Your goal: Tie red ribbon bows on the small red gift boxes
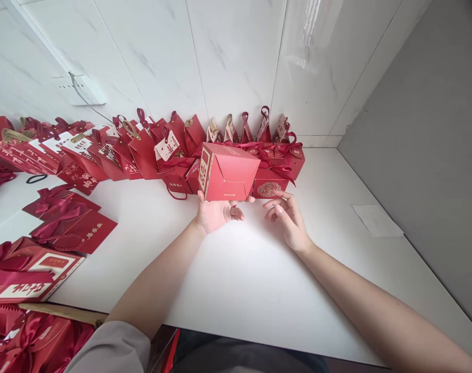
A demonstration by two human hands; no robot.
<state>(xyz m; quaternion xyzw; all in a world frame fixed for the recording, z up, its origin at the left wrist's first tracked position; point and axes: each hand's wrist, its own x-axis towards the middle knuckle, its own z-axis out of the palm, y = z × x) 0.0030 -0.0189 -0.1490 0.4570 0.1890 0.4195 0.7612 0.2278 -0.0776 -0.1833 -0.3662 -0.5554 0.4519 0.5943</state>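
Observation:
A red paper gift box (pixel 236 176) with folded, interlocking flaps facing me rests in my left hand (pixel 216 215). That hand grips it from below and along its left edge, holding it above the white table. A white panel with red characters shows on the box's left side. To the right of it, my right hand (pixel 288 217) hovers with fingers loosely bent and apart, touching nothing that I can see. Just beyond those fingers stands a red box with a round gold pattern (pixel 270 189), tied with a dark red ribbon.
Red gift boxes (pixel 142 155) with ribbons and loop handles line the tiled wall. More boxes (pixel 29 272) stand at the left, some below the table edge. A white paper sheet (pixel 377 220) lies right on the white table (pixel 251 290). A cable runs from a wall socket (pixel 82 90).

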